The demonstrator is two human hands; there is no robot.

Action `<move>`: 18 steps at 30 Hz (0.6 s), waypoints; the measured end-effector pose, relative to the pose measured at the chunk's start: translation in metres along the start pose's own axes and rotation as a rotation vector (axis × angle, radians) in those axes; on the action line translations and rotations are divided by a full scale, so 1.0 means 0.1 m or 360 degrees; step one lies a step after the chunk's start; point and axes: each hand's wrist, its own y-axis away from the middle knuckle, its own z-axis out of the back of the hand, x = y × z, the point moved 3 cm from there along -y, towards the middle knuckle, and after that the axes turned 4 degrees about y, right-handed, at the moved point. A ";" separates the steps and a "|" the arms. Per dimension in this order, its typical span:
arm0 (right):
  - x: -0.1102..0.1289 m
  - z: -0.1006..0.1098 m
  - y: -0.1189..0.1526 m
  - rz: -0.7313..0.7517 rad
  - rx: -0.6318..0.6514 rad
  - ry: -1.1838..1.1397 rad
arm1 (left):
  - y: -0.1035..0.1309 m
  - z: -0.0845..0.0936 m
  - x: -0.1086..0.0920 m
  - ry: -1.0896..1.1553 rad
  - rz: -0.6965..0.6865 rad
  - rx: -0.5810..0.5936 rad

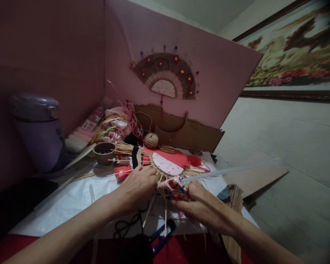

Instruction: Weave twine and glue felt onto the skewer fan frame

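A half-round fan made of thin wooden sticks lies in front of me, with a white, red-dotted half-disc at its centre and sticks spreading towards me. My left hand is closed at its near left side, fingertips pinching among the sticks; the exact hold is partly hidden. My right hand is wrapped round a glue gun with a colourful patterned surface and a small red light. A long translucent glue stick juts from it to the right. The gun's nozzle cannot be made out.
Blue-handled scissors and black cord lie at the near edge. A brown cup, twine ball, ribbon pile and purple flask stand behind to the left. A finished-looking fan hangs on the pink board.
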 end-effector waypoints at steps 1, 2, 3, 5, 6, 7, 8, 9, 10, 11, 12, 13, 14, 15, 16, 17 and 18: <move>-0.01 0.00 0.00 0.0001 0.0004 0.0002 | 0.00 0.00 0.00 -0.0003 -0.0007 0.0000; -0.02 -0.01 0.00 0.0005 0.0010 0.0004 | 0.00 -0.01 0.00 -0.0004 -0.0012 -0.0004; -0.03 -0.01 0.00 0.0007 0.0014 0.0006 | 0.00 -0.01 0.01 -0.0004 -0.0015 -0.0011; -0.03 -0.01 0.00 0.0011 0.0022 0.0012 | 0.00 -0.01 0.01 0.0006 -0.0018 -0.0032; -0.03 -0.01 0.00 0.0016 0.0023 0.0017 | 0.00 -0.02 0.01 0.0009 -0.0019 -0.0040; -0.03 -0.01 0.00 0.0023 0.0019 0.0019 | 0.00 -0.02 0.02 0.0012 -0.0021 -0.0044; -0.03 -0.01 0.00 0.0029 0.0017 0.0020 | 0.00 -0.02 0.02 0.0015 -0.0025 -0.0046; -0.03 -0.01 0.00 0.0029 0.0019 0.0018 | 0.00 -0.03 0.02 0.0015 -0.0030 -0.0048; -0.03 -0.01 0.00 0.0024 0.0026 0.0013 | 0.00 -0.03 0.02 0.0012 -0.0032 -0.0051; -0.03 -0.01 0.00 0.0016 0.0038 0.0005 | 0.00 -0.03 0.02 0.0012 -0.0033 -0.0054; -0.04 -0.01 0.00 0.0006 0.0048 -0.0005 | 0.01 -0.03 0.02 0.0012 -0.0032 -0.0055; -0.04 -0.01 0.00 0.0000 0.0057 -0.0015 | 0.01 -0.03 0.02 0.0014 -0.0033 -0.0053; -0.04 -0.01 0.01 0.0003 0.0063 -0.0027 | 0.01 -0.03 0.02 0.0015 -0.0033 -0.0050; -0.04 -0.01 0.00 0.0016 0.0064 -0.0039 | 0.01 -0.03 0.01 0.0016 -0.0032 -0.0044; -0.03 -0.01 0.00 0.0036 0.0065 -0.0050 | 0.01 -0.02 0.01 0.0016 -0.0031 -0.0037; -0.03 -0.01 0.00 0.0053 0.0064 -0.0057 | 0.01 -0.02 0.01 0.0012 -0.0028 -0.0028; -0.04 -0.01 0.00 0.0064 0.0066 -0.0062 | 0.01 -0.02 0.02 0.0007 -0.0023 -0.0021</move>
